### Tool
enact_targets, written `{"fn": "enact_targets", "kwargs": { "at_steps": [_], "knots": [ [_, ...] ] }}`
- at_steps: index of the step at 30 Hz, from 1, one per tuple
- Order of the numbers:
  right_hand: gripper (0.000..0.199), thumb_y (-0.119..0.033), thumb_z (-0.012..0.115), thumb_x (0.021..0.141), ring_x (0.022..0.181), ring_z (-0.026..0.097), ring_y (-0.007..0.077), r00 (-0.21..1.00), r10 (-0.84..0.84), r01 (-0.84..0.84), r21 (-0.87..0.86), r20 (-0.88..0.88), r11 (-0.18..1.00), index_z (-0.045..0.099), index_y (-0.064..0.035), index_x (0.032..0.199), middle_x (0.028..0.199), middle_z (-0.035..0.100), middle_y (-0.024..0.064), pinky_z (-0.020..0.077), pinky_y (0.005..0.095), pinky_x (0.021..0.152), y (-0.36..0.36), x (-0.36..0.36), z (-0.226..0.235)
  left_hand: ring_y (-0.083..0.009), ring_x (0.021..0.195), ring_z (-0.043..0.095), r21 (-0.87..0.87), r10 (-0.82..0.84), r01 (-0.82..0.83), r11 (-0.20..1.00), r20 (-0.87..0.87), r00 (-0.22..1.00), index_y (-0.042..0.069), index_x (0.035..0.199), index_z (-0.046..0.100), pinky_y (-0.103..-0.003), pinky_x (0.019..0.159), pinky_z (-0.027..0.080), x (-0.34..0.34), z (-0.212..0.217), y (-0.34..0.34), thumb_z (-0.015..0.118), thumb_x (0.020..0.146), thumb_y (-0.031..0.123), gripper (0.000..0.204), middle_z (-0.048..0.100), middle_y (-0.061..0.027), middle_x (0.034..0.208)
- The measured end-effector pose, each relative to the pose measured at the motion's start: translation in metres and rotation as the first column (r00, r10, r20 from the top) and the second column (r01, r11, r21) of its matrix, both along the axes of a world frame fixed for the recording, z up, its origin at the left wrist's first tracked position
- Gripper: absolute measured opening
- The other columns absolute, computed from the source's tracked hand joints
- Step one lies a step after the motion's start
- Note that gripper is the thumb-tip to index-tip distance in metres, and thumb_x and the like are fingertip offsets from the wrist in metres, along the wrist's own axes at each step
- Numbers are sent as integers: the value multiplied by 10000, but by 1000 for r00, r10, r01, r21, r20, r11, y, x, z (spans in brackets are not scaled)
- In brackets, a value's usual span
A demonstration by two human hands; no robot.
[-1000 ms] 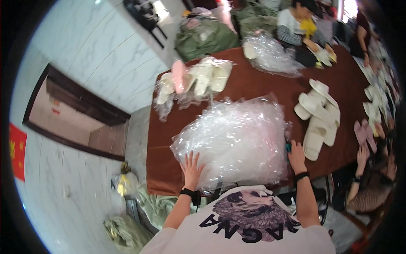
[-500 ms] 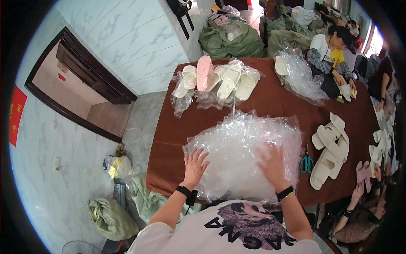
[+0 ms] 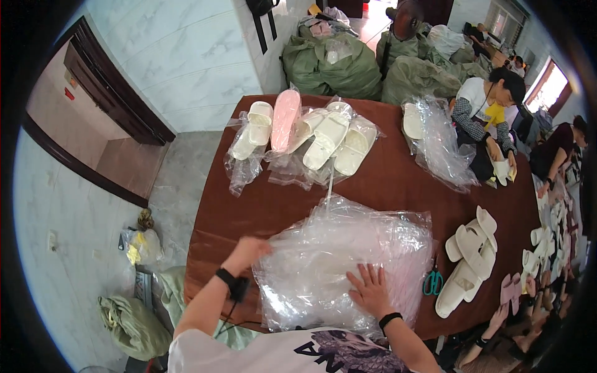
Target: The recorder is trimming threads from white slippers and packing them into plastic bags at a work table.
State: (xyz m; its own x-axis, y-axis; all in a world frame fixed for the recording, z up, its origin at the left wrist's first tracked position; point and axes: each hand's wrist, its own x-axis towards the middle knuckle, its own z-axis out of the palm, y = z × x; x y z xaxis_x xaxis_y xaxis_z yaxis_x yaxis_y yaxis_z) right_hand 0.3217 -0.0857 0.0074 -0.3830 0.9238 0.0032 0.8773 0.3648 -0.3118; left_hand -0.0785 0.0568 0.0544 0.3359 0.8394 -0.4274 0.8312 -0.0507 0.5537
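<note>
A broad pile of clear plastic bags point(image 3: 317, 273) lies fanned out on the table in front of me. My left hand point(image 3: 247, 253), slightly blurred, is at the pile's left edge, its fingers drawn together on the edge of a bag. Flat on top of the pile, toward its right side, rests my right hand point(image 3: 371, 292) with fingers spread and nothing in them. Teal-handled scissors point(image 3: 433, 283) lie just right of the bags. Farther right, several cream slippers point(image 3: 466, 267) are heaped on one another.
Bagged cream slippers point(image 3: 329, 140) and a pink slipper point(image 3: 285, 121) lie at the far left of the brown-covered table point(image 3: 211, 214). More plastic bags point(image 3: 444, 149) lie at the far right, beside a person point(image 3: 482, 118) handling a slipper. Green sacks point(image 3: 333, 65) stand behind.
My left hand has gone from spread fingers to closed at the pile's left edge. The right hand, blurred before, now lies flat on the bags. The view has shifted.
</note>
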Motion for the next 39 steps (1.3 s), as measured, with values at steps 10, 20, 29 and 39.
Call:
{"fn": "enact_targets", "kwargs": {
  "at_steps": [10, 20, 29, 39],
  "knots": [
    [581, -495, 525, 912, 1425, 247, 373, 1000, 20, -21, -100, -12, 995, 405, -318, 1453, 1539, 304, 108, 118, 598, 1148, 2, 1, -5, -340, 1097, 572, 861, -60, 339, 379, -343, 938, 80, 994, 672, -447, 856, 473, 125, -49, 202, 643, 847, 232, 214, 631, -141, 1133],
    [593, -450, 543, 912, 1476, 118, 334, 999, 8, -14, -117, -53, 993, 383, -302, 1464, 1581, 222, 95, 88, 584, 1159, -7, 8, 8, -196, 758, 691, 177, 126, -488, 855, 841, 526, -20, 1029, 605, -288, 615, 553, 140, 219, 169, 469, 1007, 242, 296, 698, -110, 934],
    [587, -420, 564, 905, 1421, 254, 358, 994, -13, 2, -97, -111, 995, 402, -280, 1451, 1543, 292, 123, 131, 570, 1154, -5, 6, 9, -187, 1234, 512, 339, -178, -107, 935, 706, 685, -18, 1347, 495, -297, 1003, 419, 189, 162, -14, 529, 971, 93, 393, 531, -120, 1366],
    [574, -490, 430, 948, 1475, 110, 310, 1000, 16, -15, -103, 8, 995, 343, -322, 1490, 1595, 193, 78, 60, 536, 1176, -14, 15, -23, -361, 1467, 136, 549, -442, 322, 771, 96, 892, 125, 1462, 375, -559, 1169, 72, 78, 60, -149, 574, 826, 608, 824, 274, -136, 1551]
  ]
}}
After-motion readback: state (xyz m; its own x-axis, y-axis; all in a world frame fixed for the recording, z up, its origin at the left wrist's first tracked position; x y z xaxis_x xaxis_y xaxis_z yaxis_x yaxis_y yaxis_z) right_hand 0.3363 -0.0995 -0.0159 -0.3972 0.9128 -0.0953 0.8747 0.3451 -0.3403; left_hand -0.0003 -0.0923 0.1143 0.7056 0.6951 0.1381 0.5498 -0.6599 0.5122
